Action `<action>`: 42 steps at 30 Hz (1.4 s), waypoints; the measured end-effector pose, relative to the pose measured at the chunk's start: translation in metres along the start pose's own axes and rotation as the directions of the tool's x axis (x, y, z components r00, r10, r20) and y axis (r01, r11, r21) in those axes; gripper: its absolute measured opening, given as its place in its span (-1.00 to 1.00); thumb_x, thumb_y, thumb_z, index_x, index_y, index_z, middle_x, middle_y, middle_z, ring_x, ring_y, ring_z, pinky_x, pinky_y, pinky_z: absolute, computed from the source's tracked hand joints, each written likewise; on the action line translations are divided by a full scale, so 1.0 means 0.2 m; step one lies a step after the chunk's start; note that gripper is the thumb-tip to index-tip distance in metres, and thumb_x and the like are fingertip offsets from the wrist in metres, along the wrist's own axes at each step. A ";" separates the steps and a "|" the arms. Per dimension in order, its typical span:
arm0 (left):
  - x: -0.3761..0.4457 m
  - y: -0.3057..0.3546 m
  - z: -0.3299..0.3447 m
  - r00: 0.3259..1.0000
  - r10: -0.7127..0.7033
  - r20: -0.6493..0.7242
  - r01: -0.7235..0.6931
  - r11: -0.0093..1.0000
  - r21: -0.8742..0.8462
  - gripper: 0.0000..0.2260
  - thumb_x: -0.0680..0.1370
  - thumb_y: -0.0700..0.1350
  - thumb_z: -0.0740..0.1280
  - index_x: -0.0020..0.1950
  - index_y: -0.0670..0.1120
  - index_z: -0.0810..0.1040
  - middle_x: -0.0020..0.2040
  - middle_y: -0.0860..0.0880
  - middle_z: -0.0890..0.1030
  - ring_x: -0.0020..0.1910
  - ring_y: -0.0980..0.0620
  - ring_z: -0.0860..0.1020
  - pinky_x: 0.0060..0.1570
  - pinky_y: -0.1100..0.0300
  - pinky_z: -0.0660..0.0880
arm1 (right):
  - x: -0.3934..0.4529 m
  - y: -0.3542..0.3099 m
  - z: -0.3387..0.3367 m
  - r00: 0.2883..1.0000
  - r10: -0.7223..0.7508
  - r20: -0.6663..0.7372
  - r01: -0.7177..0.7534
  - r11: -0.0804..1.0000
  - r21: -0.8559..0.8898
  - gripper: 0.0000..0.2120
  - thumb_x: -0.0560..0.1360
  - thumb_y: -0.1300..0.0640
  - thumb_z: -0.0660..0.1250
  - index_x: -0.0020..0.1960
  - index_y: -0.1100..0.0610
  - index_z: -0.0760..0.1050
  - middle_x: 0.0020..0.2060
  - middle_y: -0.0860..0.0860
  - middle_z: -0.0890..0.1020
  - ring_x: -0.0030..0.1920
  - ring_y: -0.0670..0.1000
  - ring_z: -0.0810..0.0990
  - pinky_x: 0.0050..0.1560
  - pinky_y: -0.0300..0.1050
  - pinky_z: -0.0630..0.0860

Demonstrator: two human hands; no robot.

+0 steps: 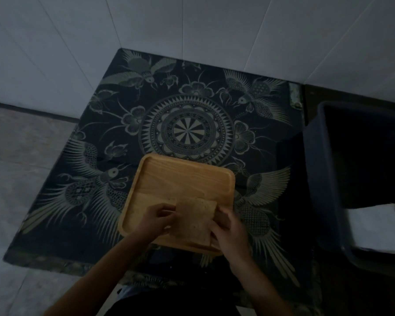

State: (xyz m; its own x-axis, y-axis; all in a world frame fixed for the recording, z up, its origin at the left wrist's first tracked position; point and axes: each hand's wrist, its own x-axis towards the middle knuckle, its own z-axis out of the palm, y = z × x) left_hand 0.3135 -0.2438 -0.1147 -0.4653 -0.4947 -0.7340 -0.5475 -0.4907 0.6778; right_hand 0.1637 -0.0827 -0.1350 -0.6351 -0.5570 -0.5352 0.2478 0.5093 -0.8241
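Observation:
A square wooden tray point(185, 176) with a raised rim lies on a small table covered by a dark cloth printed with birds and a round medallion point(187, 131). Over the tray's near half I hold a pale slice of bread point(194, 221). My left hand point(156, 218) pinches its left edge with curled fingers. My right hand point(228, 233) grips its right edge, and a second slice seems to lie under it, mostly hidden. The light is dim.
A dark plastic bin point(324, 179) stands close to the table's right side, with something white point(379, 226) in its near part. White tiled walls meet behind the table. Grey floor tiles point(21, 167) lie to the left.

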 end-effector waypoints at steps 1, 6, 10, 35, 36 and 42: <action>0.00 0.00 -0.04 1.000 0.002 0.014 -0.002 1.000 -0.002 -0.85 0.57 -0.20 0.40 0.14 -0.17 0.61 0.04 -0.14 0.65 -0.08 0.01 0.64 -0.29 0.26 0.57 | 0.00 -0.02 0.04 1.000 0.015 0.003 -0.015 1.000 0.015 -0.65 0.47 -0.01 0.53 0.18 -0.24 0.51 0.13 -0.22 0.57 0.08 -0.20 0.59 -0.05 -0.15 0.66; 0.04 0.00 -0.26 1.000 -0.005 0.030 0.005 1.000 0.019 -0.89 0.57 -0.21 0.42 0.09 -0.12 0.62 0.07 -0.18 0.65 -0.06 -0.01 0.65 -0.23 0.20 0.61 | -0.01 -0.08 0.23 0.999 0.042 0.004 -0.042 0.999 -0.010 -0.66 0.48 -0.04 0.50 0.12 -0.32 0.42 0.07 -0.27 0.52 0.05 -0.20 0.57 0.09 -0.03 0.63; 0.06 -0.02 -0.42 0.999 0.043 -0.011 -0.042 0.993 0.106 -0.90 0.55 -0.25 0.42 0.01 -0.07 0.65 0.00 -0.18 0.70 -0.08 -0.06 0.66 -0.14 0.10 0.60 | 0.01 -0.14 0.40 0.999 0.035 0.003 -0.035 0.997 -0.075 -0.66 0.51 -0.02 0.46 0.20 -0.23 0.43 0.07 -0.23 0.57 0.02 -0.25 0.55 -0.05 -0.29 0.53; 0.18 -0.16 -0.72 0.977 0.201 -0.073 -0.141 0.863 0.486 -0.77 0.45 -0.22 0.50 0.11 -0.13 0.72 -0.07 -0.05 0.75 -0.10 0.08 0.70 0.03 0.07 0.66 | 0.09 0.00 0.75 0.986 0.161 -0.030 -0.164 0.961 -0.224 -0.67 0.56 -0.06 0.41 0.29 -0.09 0.48 -0.05 -0.27 0.55 -0.02 -0.17 0.59 0.05 -0.11 0.62; 0.18 -0.17 -0.72 0.972 0.222 -0.072 -0.155 0.844 0.514 -0.77 0.45 -0.21 0.50 0.10 -0.11 0.73 -0.07 -0.04 0.75 -0.10 0.10 0.69 0.02 0.09 0.66 | 0.10 0.00 0.75 0.988 0.154 -0.032 -0.157 0.956 -0.249 -0.66 0.56 -0.06 0.41 0.31 -0.08 0.49 -0.03 -0.23 0.57 0.00 -0.12 0.61 0.10 -0.05 0.63; 0.18 -0.17 -0.72 0.951 0.295 -0.089 -0.187 0.782 0.594 -0.77 0.42 -0.18 0.49 0.06 -0.05 0.75 -0.09 0.03 0.76 -0.12 0.16 0.67 -0.05 0.19 0.63 | 0.12 0.06 0.76 0.996 0.073 -0.042 -0.083 0.933 -0.351 -0.65 0.57 0.02 0.40 0.34 -0.07 0.47 -0.08 -0.32 0.51 -0.08 -0.24 0.53 0.04 -0.12 0.61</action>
State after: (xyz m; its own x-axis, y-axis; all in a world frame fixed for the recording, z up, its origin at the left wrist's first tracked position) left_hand 0.4148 -0.3478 -0.1584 -0.5422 -0.6794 -0.4944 -0.7546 0.1348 0.6422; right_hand 0.2631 -0.1902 -0.1850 -0.6455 -0.4905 -0.5854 0.0273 0.7512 -0.6595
